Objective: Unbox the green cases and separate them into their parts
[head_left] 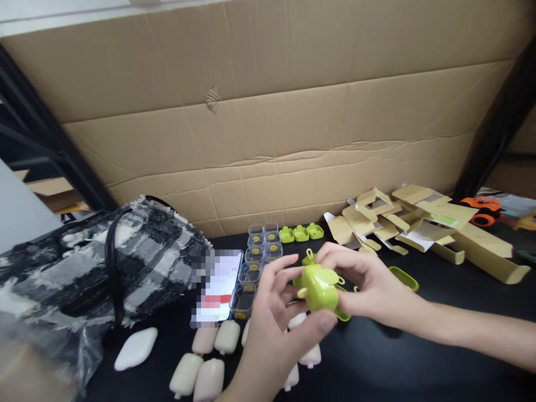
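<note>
A glossy lime-green plastic case (320, 290) with small pale loops sticking out is held up above the black table. My left hand (268, 312) curves around it from the left, thumb along the lower front. From the right, my right hand (362, 276) pinches the same case between thumb and fingers. Part of it is hidden behind the fingers. Beneath my left hand lie several cream and pale pink rounded cases (209, 379), some partly covered by the hand. A green tray-like piece (404, 278) lies just behind my right wrist.
Clear plastic boxes with yellow stickers (251, 272) stand in two rows beside a phone (220, 287). Green open pieces (300, 233) line the back. Unfolded cardboard boxes (419, 220) pile at right. A checked bag (154, 262) and white case (136, 349) lie left.
</note>
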### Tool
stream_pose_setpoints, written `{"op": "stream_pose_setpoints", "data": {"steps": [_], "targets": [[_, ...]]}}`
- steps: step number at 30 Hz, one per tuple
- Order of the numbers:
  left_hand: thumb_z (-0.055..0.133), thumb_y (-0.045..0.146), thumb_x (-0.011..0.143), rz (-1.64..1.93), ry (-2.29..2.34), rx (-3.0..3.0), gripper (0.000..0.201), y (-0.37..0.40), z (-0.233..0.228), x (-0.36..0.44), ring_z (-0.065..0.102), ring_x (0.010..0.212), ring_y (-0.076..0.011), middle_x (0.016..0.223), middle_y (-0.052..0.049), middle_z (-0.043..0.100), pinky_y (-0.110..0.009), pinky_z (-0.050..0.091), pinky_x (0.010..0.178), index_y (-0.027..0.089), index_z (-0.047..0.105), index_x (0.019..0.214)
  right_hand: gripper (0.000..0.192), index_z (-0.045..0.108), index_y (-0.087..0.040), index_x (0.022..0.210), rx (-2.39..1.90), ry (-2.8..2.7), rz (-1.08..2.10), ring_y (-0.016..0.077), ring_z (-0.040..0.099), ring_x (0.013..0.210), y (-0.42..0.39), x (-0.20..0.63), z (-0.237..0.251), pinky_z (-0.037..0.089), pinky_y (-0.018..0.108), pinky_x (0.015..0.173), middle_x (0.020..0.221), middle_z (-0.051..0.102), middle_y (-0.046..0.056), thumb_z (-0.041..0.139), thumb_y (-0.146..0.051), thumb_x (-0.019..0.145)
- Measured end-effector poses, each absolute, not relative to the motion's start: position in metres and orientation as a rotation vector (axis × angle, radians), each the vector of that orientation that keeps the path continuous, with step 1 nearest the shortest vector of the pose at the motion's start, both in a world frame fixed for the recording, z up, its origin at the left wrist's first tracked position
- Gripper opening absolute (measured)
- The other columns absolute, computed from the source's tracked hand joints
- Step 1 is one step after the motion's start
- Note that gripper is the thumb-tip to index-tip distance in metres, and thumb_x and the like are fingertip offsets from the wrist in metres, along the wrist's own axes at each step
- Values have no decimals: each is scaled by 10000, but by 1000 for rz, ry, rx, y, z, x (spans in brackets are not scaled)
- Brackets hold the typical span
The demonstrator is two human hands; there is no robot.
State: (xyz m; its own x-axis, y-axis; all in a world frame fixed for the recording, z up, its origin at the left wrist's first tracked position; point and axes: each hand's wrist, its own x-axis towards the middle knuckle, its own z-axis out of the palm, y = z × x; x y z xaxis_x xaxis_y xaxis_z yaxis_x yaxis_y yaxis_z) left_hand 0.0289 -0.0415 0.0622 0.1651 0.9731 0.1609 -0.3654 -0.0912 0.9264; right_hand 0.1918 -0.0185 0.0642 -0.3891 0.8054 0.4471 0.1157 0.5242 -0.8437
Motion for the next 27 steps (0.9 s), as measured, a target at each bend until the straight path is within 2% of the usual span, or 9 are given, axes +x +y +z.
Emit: {"op": "stream_pose_setpoints", "data": {"steps": [2,6,12,15,18,20,22,25,27], "targets": [[778,158,604,1215,750,1154,476,-41,63,29,649,842,-173,960,-32,679,-263,543,736,240,632,1049,87,557,-189,728,-764,-1857,953,140,551,734,-14,194,66,458,275,672,796,548,0,609,-128,695],[714,117,632,1199,829,1186,351,-37,66,26,618,742,-128,873,-18,652,-220,518,650,207,607,953,92,509,-197,708,-977,-2071,782,139,552,666,6,218,78,453,270,631,704,567,-11,525,-113,676],[677,127,651,1247,851,1222,408,-31,71,21,590,684,-107,934,-6,585,-239,499,636,227,541,1023,116,644,-196,678,-1415,-2833,218,166,572,600,32,260,89,399,289,561,704,639,22,545,-140,702],[671,197,709,1231,849,1201,354,-30,69,22,611,756,-127,1005,-25,614,-270,499,713,223,541,1036,232,666,-208,992,-1327,-2728,261,202,621,739,24,253,93,450,309,632,886,671,52,574,-276,790],[698,226,713,1245,847,1196,309,-30,66,26,626,894,-164,989,-35,660,-284,484,811,208,550,985,586,477,-226,1297,-1061,-2499,519,198,603,937,6,233,96,484,297,768,1130,611,63,658,-382,762],[726,223,691,1244,835,1181,323,-30,63,28,637,890,-174,953,-35,667,-288,492,798,197,550,961,626,456,-232,1305,-897,-2396,675,177,584,978,-4,219,97,482,278,818,1164,591,52,692,-370,743],[752,222,662,1279,817,1122,381,-29,60,29,644,878,-175,987,-40,649,-290,502,773,196,538,977,516,514,-218,1225,-816,-2331,695,164,583,956,-5,210,95,481,279,827,1119,605,42,687,-345,756],[763,248,646,1444,848,1028,492,-26,58,27,620,971,-187,1078,-61,603,-304,486,838,198,508,1064,449,484,-204,1187,-854,-2261,550,169,564,995,18,205,91,466,309,867,1150,578,55,649,-324,787],[724,286,693,1541,889,1025,446,-25,59,25,603,994,-187,1080,-68,593,-308,471,864,192,513,1074,471,418,-192,1201,-993,-2270,395,180,544,1046,44,203,89,453,323,885,1200,535,79,627,-296,792]]}}
